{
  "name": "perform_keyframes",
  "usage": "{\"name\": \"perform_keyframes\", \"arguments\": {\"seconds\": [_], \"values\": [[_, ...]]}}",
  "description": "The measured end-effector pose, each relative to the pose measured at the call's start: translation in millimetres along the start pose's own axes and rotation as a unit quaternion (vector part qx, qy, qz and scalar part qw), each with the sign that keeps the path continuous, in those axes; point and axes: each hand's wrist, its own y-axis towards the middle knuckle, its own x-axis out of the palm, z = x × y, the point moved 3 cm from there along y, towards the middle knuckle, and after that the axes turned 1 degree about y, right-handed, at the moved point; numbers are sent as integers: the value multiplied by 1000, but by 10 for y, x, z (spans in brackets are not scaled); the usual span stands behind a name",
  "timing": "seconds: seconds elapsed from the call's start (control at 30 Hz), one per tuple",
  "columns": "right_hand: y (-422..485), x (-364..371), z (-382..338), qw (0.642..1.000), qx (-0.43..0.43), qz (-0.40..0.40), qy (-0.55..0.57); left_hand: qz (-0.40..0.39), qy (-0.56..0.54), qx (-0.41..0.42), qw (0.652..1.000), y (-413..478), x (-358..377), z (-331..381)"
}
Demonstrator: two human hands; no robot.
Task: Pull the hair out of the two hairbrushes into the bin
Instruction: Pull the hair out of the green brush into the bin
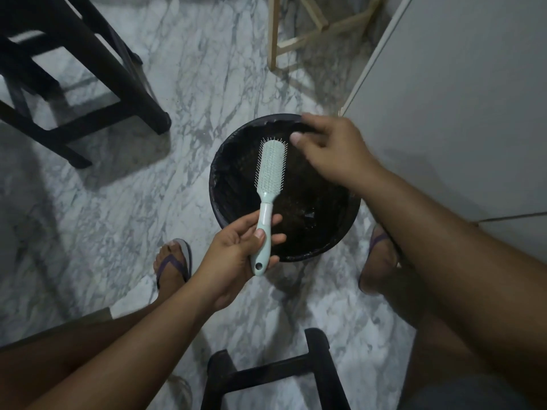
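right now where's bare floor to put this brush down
The widest bare marble floor lies left of the bin, between the dark stool and your left foot. A narrower strip runs between the bin and the pale wooden frame. Crowded: the bin's right side by the white panel, and the near side, where another stool stands.

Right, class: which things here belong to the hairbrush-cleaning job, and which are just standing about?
Job: hairbrush, held by the left hand; bin; right hand above the bin.
Standing about: dark stool; wooden frame; black stool; flip-flops.
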Motion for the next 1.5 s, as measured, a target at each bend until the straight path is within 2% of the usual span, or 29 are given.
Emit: {"name": "perform_keyframes", "arguments": {"seconds": [0.07,0.13,0.3,0.43,0.67,0.83,0.97,1.2,1.33,1.5], "values": [[-100,136,-9,998,24,-54,3,-4,-6,-4,1000,0,31,21],[-162,235,-14,996,38,-68,45,-11,-10,-7,1000,0,52,32],[-189,236,64,984,89,-22,155,-24,-20,-20,999,30,92,27],[-178,223,226,963,147,-20,226,-24,-27,-51,998,116,172,16],[-52,159,562,963,159,-13,218,5,9,-95,995,410,322,-93],[111,53,745,966,158,30,204,10,22,-97,995,657,448,-93],[185,55,753,963,164,32,214,16,45,-92,995,762,444,1],[23,-404,40,944,165,64,278,8,97,-56,994,296,670,647],[-167,-978,-701,952,133,86,263,-20,122,-41,992,-215,1086,1275],[-630,-1883,-1578,940,124,146,283,-75,156,-52,984,-911,1820,2124]]}}
